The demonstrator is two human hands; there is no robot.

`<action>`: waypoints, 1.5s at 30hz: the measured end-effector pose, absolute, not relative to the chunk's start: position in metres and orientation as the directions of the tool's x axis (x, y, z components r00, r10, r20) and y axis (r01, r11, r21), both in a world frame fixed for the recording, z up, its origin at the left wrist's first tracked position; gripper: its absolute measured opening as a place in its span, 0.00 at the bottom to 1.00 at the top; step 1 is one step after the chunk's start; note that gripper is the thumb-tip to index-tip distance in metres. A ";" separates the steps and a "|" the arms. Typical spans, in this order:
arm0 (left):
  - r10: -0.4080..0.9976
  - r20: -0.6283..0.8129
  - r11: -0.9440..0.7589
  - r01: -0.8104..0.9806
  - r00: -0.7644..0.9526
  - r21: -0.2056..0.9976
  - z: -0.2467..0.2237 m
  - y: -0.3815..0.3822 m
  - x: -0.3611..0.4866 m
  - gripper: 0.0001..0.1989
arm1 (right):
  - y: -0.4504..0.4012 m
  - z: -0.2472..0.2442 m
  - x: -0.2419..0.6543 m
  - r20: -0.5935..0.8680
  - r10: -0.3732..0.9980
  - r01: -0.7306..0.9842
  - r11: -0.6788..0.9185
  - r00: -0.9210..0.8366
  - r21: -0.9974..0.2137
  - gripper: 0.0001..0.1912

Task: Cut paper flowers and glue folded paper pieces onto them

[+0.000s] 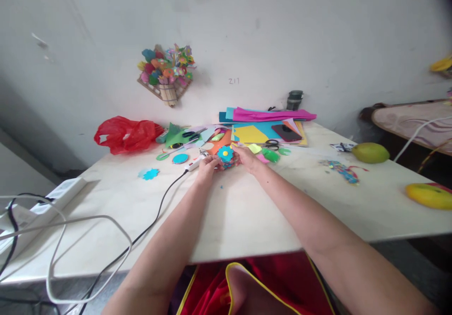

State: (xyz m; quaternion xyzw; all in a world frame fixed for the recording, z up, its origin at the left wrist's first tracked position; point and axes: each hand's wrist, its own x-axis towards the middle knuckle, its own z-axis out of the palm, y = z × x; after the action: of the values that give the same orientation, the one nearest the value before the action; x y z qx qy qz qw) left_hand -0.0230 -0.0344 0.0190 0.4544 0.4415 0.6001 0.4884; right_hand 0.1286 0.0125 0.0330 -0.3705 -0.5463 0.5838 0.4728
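Observation:
A blue flower with a yellow centre [225, 153] sits between my two hands, over a red and blue piece. My left hand [209, 165] is closed at the left edge of that flower piece. From the right, my right hand [246, 158] pinches its right side with fingers pressed together. Just left of my left hand lies a white glue gun [194, 163] with a black cord. Blue cut-outs, a round one [180, 158] and a scalloped one [150, 174], lie further left. Black-handled scissors [272, 144] are behind my right hand.
Coloured sheets [249, 134] and a phone [286, 133] lie at the back. A red bag [127, 134] is at the back left, a power strip [60, 197] with loose cables at the left edge. A green mango [370, 152] and a yellow one [428, 196] are on the right.

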 end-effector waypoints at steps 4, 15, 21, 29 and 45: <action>0.993 0.104 -0.111 -0.176 -0.049 0.978 0.018 -0.034 -0.025 0.12 | 0.013 0.032 0.131 0.114 0.942 -0.077 0.095 -0.316 -0.993 0.20; 0.995 0.096 -0.100 -0.155 -0.032 0.983 0.014 -0.029 -0.028 0.11 | 0.009 0.038 0.132 0.184 0.942 0.004 0.193 -0.281 -0.981 0.24; 0.997 0.072 -0.071 -0.073 0.007 0.995 0.014 -0.027 -0.029 0.11 | 0.006 0.039 0.129 0.139 0.954 0.004 0.145 -0.264 -0.989 0.24; 0.997 0.060 -0.057 -0.058 0.041 0.997 0.013 -0.025 -0.030 0.10 | 0.004 0.039 0.130 0.104 0.946 -0.022 0.103 -0.308 -0.994 0.26; 0.992 0.115 -0.121 -0.140 -0.049 0.983 0.008 -0.021 -0.031 0.09 | 0.002 0.041 0.128 0.041 0.941 0.039 0.057 -0.336 -0.998 0.24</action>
State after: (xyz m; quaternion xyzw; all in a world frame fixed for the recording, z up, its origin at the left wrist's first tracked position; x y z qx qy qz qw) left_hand -0.0312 -0.0210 0.0084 0.4814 0.4425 0.5733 0.4937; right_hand 0.1282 0.0020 0.0409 -0.4070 -0.6021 0.5529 0.4075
